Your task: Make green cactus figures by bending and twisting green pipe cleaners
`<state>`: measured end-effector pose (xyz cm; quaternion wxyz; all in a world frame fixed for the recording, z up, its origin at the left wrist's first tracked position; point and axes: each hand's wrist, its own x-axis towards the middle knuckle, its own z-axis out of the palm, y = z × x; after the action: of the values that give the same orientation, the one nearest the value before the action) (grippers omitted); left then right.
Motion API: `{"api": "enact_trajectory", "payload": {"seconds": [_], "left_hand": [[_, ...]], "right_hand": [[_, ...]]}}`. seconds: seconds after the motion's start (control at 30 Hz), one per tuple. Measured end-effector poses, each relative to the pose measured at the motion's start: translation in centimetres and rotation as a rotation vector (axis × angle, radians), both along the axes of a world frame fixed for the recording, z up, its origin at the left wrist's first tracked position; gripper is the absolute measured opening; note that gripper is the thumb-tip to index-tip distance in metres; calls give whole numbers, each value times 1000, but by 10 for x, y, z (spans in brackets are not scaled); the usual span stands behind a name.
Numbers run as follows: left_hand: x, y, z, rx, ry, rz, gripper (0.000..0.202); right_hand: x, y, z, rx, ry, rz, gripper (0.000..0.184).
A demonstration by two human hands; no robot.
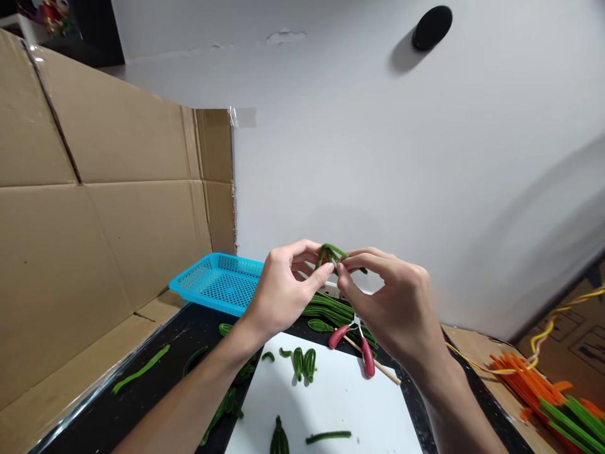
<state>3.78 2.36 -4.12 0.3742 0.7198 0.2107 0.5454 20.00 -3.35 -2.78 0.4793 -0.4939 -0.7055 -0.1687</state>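
Note:
A bent green pipe cleaner [334, 250] is held up in front of me between both hands. My left hand [288, 277] pinches its left side, thumb against fingers. With thumb and fingertips, my right hand [390, 284] grips the other side, and a short end pokes out past the fingers. Below them lies a white board [331, 397] with two looped green pieces [304, 364], a folded bundle [279, 436] and a short straight piece [328, 436]. Red-handled pliers [367, 358] and a thin wooden stick [387, 372] rest on the board's far right edge.
A blue perforated basket [222, 284] stands at the back left beside a cardboard wall [118, 139]. Green pipe cleaners [331, 309] lie behind the board. A light green strip [142, 371] is on the black table. Orange pipe cleaners [529, 384] and a yellow cord [539, 343] are at right.

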Motion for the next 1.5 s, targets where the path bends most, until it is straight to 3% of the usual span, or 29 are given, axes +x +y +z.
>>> {"api": "enact_trajectory", "payload": {"seconds": [0.2,0.33,0.5,0.8,1.2,1.5], "left_hand": [[-1,1,2,-82,-53,-99,14],[-2,1,3,-153,-99,-93,18],[-4,3,4,-227,-90,-103,26],[-3,6,2,-170,-70,-125,28],[-6,-2,8,-122,-67,-124,24],[-5,1,5,-154,-79,-101,25]], "right_hand": [[0,-3,3,-40,67,58,14],[-1,-3,4,34,125,78,8],[-1,-2,4,-17,155,169,11],[1,1,-1,-59,250,295,14],[6,-9,11,-232,253,324,15],[7,-2,8,-238,293,316,12]]}}
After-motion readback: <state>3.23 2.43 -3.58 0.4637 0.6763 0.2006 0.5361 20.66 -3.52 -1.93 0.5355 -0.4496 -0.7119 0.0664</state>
